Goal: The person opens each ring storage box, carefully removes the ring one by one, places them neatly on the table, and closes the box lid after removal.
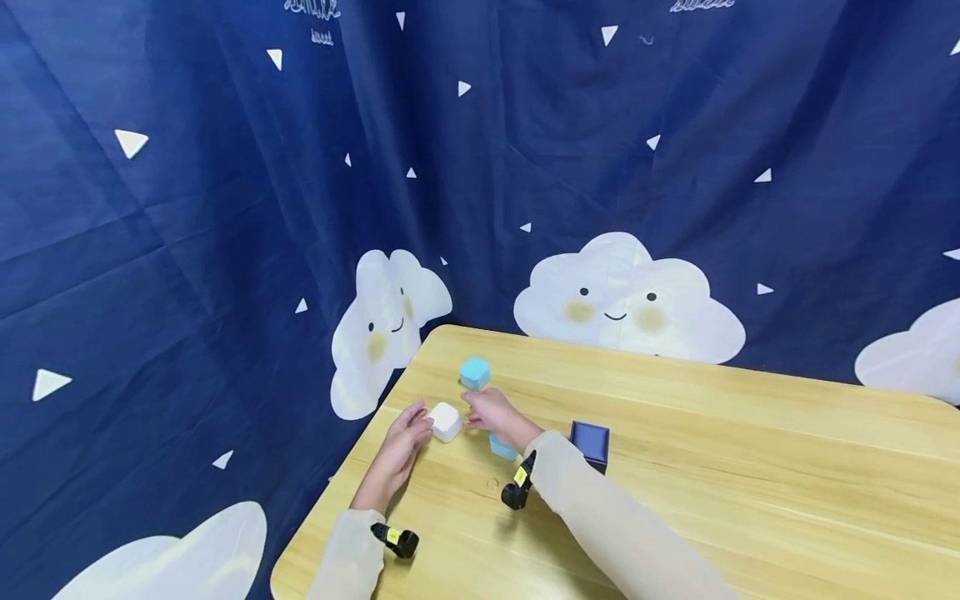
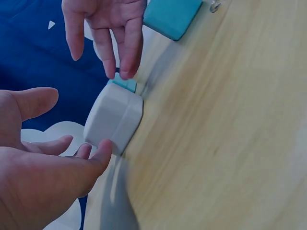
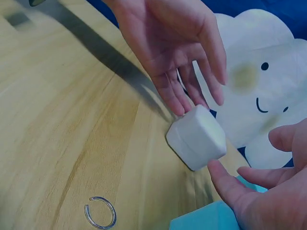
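Observation:
A small white box with rounded corners [image 1: 446,422] sits on the wooden table between the two hands. My left hand [image 1: 401,450] is on its left side, and in the left wrist view the fingertips [image 2: 103,152] come right up to the box's lower edge. From the other side my right hand [image 1: 498,412] reaches in with loosely extended fingers, one fingertip [image 3: 216,167] at the box's edge in the right wrist view. Neither hand curls round the box. A light-blue box [image 1: 475,372] stands just beyond the right hand; a second light-blue box [image 1: 502,446] is partly hidden below it.
An open-gapped metal ring [image 3: 100,213] lies on the table [image 1: 750,483] nearer to me. Beside the right sleeve is a dark navy box [image 1: 590,443], partly covered by the forearm. A blue curtain with clouds [image 1: 630,292] hangs behind the table's far and left edges.

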`<state>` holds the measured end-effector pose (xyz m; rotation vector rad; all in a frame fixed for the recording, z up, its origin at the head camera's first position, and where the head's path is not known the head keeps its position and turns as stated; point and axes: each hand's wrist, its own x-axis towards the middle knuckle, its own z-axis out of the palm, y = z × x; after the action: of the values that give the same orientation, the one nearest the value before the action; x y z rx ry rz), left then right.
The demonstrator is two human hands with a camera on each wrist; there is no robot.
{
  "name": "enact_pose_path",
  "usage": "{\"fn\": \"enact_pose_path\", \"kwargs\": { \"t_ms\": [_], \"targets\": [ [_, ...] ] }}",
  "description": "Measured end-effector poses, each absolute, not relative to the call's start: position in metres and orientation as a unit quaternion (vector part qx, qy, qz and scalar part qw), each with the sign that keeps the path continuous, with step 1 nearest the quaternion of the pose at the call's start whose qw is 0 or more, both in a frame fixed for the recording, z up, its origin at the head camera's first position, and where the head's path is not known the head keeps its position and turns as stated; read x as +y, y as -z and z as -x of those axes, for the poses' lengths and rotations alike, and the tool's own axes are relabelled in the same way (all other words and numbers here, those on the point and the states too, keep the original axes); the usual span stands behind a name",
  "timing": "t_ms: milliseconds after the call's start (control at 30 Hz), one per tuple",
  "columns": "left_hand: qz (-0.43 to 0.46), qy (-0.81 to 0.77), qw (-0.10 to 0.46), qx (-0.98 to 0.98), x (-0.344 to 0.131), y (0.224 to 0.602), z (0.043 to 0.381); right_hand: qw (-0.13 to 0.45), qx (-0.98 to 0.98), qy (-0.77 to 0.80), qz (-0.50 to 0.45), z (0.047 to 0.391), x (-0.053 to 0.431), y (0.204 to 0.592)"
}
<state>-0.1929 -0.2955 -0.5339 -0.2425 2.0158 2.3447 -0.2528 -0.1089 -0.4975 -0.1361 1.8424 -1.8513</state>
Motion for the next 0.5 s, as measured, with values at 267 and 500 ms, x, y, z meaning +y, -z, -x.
{"fn": "enact_pose_path", "kwargs": {
  "t_ms": [267,500],
  "targets": [
    [0.057,-0.743,0.020,0.667,-0.292,0.540,0.193,0.264,0.703,0.654,0.092,0.257,-0.113,0.504],
    [0.050,-0.741,0.019,0.669,-0.288,0.547,0.197,0.250,0.735,0.624,0.096,0.261,-0.116,0.507]
  ]
}}
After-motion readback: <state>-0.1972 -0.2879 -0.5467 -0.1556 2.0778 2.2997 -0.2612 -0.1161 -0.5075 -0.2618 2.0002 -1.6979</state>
